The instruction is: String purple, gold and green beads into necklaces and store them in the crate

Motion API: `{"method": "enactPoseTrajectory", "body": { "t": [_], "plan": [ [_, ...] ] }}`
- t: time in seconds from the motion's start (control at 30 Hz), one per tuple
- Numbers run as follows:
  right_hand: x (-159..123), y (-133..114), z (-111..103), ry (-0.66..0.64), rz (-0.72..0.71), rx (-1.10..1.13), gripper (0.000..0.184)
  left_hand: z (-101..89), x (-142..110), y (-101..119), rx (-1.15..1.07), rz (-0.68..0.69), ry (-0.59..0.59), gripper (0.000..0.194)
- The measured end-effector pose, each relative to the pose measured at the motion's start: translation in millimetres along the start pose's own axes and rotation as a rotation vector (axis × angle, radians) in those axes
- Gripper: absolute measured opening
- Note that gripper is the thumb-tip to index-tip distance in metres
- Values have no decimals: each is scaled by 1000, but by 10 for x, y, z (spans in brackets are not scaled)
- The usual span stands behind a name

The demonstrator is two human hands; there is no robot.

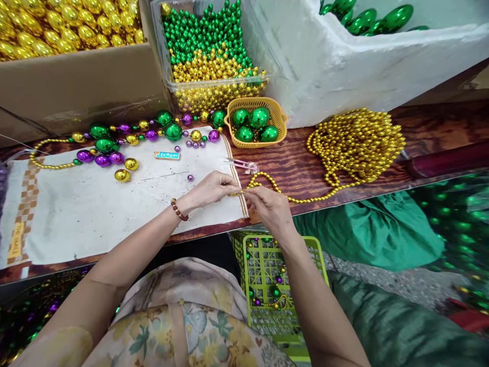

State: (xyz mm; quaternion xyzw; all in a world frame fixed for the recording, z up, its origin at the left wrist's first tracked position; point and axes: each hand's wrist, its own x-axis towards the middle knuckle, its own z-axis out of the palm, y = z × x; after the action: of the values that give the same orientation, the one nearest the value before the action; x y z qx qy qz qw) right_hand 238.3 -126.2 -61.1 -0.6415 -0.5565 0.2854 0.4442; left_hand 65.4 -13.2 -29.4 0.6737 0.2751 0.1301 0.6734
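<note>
— Please, what do the two hands hold?
— The left hand (217, 189) and the right hand (269, 206) both have their fingertips closed, gripping a thin part of the gold bead string (305, 200).
— And where is this string?
— It is between the hands, at the edge of the white cloth (126, 204), and it runs rightward to the gold bead pile (361, 142).
— Pink snips (244, 164) lie near the fingers.

Lt flrl-print top (183, 318), brn bead bracelet (179, 209), L wrist (187, 205)
</note>
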Motion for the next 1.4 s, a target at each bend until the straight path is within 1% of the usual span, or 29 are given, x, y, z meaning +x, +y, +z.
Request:
{"method": "enactPoseTrajectory", "body": {
  "t": [0.1,0.2,0.23,0.27,0.3,0.33,0.37,0.4,0.43,0.5,0.53,0.6,0.67,0.73,0.83,0.9,0.97,1.07,1.13,1.2,1.27,1.33,1.4],
  "plan": [
    [-36,36,-92,-12,94,145,24,-15,-13,-10,35,77,-20,14],
    [-55,34,-239,-115,241,217,27,-1,-29,-45,47,56,1,16],
    [-60,15,-302,-99,284,206,25,8,-31,-58,53,39,5,18],
    [-64,-16,-365,-36,307,180,24,17,-29,-71,65,32,8,21],
    [-67,-58,-418,63,307,148,23,27,-24,-82,87,41,11,22],
    [-70,-110,-454,167,284,121,23,39,-15,-89,119,61,13,23],
    [-71,-165,-465,235,254,109,24,52,-3,-93,156,86,14,23],
    [-71,-216,-446,249,227,117,24,66,11,-93,193,109,11,22],
    [-69,-258,-399,217,207,141,24,79,25,-90,228,127,9,21],
    [-67,-289,-241,98,176,192,24,97,50,-77,278,145,10,20],
    [-69,-277,-153,59,162,198,23,99,58,-69,290,152,18,20],
    [-88,-218,-9,54,135,171,17,85,61,-53,297,167,35,20],
    [-124,-157,52,80,133,144,14,56,51,-41,284,180,50,19],
    [-161,-135,41,53,191,208,17,31,34,-31,229,165,54,18],
    [-182,-177,4,-33,339,502,27,42,13,-24,41,76,3,24],
    [-170,-210,33,0,397,719,30,89,8,-35,-94,38,-7,29],
    [-146,-220,108,83,410,871,29,155,8,-64,-202,43,62,29],
    [-110,-200,251,165,402,1003,24,239,11,-122,-290,56,184,24],
    [-97,-188,325,192,385,1052,22,262,8,-147,-256,79,238,16],
    [-96,-187,367,200,368,1077,24,259,4,-148,-166,119,301,9],
    [-101,-190,376,211,340,1085,26,252,4,-131,-119,160,340,7],
    [-105,-180,365,214,308,1072,27,258,13,-113,-165,180,336,11],
    [-103,-148,348,208,285,1012,28,283,31,-112,-263,189,331,15]
  ]
}}
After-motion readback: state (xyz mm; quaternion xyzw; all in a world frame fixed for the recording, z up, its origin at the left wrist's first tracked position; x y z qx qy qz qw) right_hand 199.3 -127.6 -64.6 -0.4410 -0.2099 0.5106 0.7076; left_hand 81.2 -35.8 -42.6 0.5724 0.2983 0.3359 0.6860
